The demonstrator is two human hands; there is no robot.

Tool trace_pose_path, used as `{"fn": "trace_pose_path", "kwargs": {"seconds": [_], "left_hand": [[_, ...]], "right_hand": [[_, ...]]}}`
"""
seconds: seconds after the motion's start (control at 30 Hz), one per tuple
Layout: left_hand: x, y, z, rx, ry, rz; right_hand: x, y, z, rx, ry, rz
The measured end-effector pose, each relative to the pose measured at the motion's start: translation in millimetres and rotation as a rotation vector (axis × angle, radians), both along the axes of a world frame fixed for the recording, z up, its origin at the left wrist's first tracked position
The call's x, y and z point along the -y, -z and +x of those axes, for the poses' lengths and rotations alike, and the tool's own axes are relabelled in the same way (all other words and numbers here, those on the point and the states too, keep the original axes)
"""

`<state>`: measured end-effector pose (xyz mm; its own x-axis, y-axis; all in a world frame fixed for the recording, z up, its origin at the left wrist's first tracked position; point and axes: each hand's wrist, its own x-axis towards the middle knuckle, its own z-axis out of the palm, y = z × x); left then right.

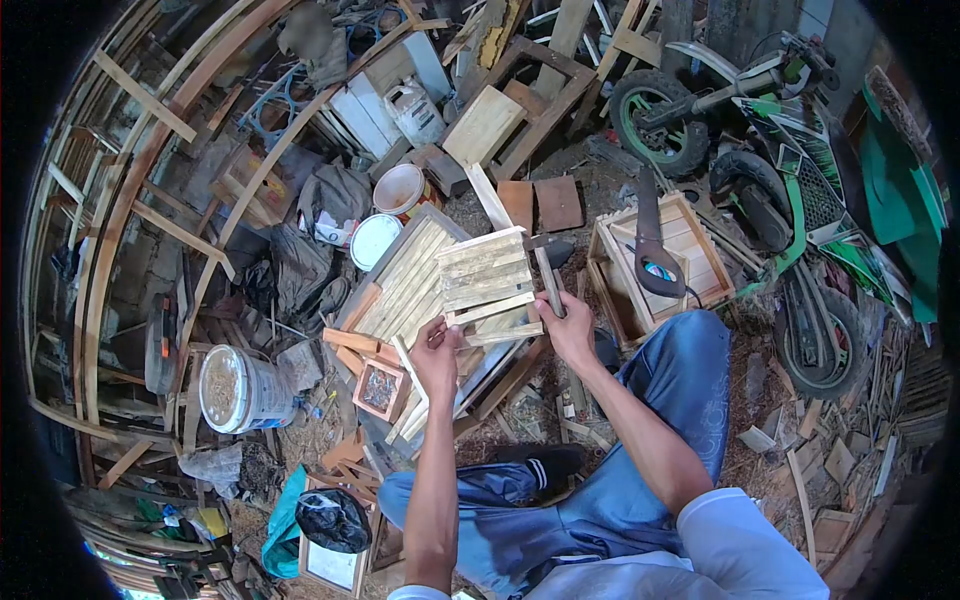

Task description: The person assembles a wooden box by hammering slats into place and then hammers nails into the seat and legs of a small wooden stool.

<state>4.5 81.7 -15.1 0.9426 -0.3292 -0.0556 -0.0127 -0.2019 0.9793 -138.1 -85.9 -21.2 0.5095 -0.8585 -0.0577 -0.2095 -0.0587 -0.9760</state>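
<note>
A small slatted wooden panel (485, 272) lies in front of me, with loose-looking slats along its lower edge. My left hand (437, 355) is closed at the panel's lower left corner, fingers bent against a thin wooden slat (495, 337). At the other end of that slat is my right hand (570, 330), wrapped round the handle of a hammer (548, 280). The hammer's head points away from me, beside the panel's right edge. Beneath the panel is a larger slatted board (405, 285). Near my left hand stands a small wooden box of nails (382, 388).
A handsaw (650, 225) rests across a wooden crate (612, 300) on the right. Beyond it stand motorbike parts (800, 180). Buckets (375, 240), a lidded white pail (235, 388) and curved wooden strips (190, 90) crowd the left. Wood scraps litter the ground.
</note>
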Motion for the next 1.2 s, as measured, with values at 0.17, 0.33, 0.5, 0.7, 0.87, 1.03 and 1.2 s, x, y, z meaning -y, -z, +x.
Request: {"fn": "trace_pose_path", "kwargs": {"seconds": [0.17, 0.33, 0.5, 0.7, 0.87, 1.03, 1.2], "left_hand": [[1.4, 7.6, -0.2, -0.100, -0.055, -0.128], [1.0, 5.7, -3.7, 0.007, -0.032, 0.030], [6.7, 7.8, -7.4, 0.116, -0.083, 0.008], [11.5, 10.4, -5.8, 0.009, -0.129, -0.100], [10.4, 17.6, -3.8, 0.019, -0.133, -0.124], [10.6, 14.6, -9.3, -0.025, -0.106, -0.173], [4.5, 9.4, -22.2, 0.030, -0.148, -0.028]], "right_hand": [[-2.0, -0.5, 1.3, 0.077, 0.016, -0.039], [-3.8, 0.1, 1.9, 0.131, 0.006, -0.058], [-6.5, -4.8, -0.8, 0.124, -0.001, -0.004], [-8.1, -0.8, 1.5, 0.119, 0.027, -0.026], [-9.3, 22.5, 8.9, 0.212, 0.039, 0.043], [-8.5, 14.1, 7.1, 0.211, 0.039, 0.088], [-1.2, 9.9, 2.8, 0.170, 0.019, -0.003]]}}
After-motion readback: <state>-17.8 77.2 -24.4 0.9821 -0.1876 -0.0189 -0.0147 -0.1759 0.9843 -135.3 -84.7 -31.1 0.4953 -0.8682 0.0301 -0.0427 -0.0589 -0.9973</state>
